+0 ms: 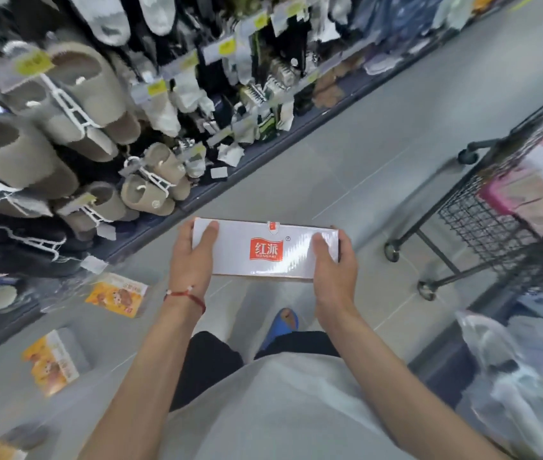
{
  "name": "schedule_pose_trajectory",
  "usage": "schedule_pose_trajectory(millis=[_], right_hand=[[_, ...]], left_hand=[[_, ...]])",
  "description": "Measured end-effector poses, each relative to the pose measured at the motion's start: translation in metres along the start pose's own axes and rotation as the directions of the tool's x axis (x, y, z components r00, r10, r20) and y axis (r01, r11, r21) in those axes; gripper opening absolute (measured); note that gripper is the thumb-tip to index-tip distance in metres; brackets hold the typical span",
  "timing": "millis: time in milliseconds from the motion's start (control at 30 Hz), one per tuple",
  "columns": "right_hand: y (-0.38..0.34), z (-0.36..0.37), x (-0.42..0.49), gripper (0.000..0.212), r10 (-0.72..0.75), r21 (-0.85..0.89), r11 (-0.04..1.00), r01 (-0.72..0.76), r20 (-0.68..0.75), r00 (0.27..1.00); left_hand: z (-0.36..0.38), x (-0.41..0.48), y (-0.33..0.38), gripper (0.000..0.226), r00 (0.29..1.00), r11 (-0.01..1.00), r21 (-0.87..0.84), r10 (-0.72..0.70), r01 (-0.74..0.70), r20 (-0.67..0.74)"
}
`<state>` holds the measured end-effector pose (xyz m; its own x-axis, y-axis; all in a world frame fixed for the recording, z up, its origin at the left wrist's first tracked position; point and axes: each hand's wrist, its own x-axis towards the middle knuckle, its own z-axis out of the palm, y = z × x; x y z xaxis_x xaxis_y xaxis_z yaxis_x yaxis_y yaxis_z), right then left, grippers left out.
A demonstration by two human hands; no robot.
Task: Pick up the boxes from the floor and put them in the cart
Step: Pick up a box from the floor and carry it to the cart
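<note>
Presently both hands, left hand [193, 257] and right hand [333, 263], grip the white box [265, 249] by its ends, fingers curled over its top; transfer rightward into the cart [482, 224] appears next.

floor [379, 134]: grey tiles | left: display rack [164, 224], hanging slippers [91, 81], socks [190, 91]

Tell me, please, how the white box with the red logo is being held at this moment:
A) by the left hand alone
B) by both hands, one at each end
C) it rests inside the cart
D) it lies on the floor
B: the left hand and the right hand each grip one end of the white box, which is in the air and not yet in the cart.
</note>
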<state>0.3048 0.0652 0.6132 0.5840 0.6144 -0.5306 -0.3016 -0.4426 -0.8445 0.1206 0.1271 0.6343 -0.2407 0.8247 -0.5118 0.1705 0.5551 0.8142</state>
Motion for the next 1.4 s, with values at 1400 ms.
schedule_pose_trajectory(millis=[1400], right_hand=[[-0.180,-0.374,0.300,0.031,0.345,0.550,0.760,0.346,-0.793,0.502]], left_hand=[[0.663,-0.071,0.228,0.014,0.349,0.698,0.127,0.186,-0.705,0.918]])
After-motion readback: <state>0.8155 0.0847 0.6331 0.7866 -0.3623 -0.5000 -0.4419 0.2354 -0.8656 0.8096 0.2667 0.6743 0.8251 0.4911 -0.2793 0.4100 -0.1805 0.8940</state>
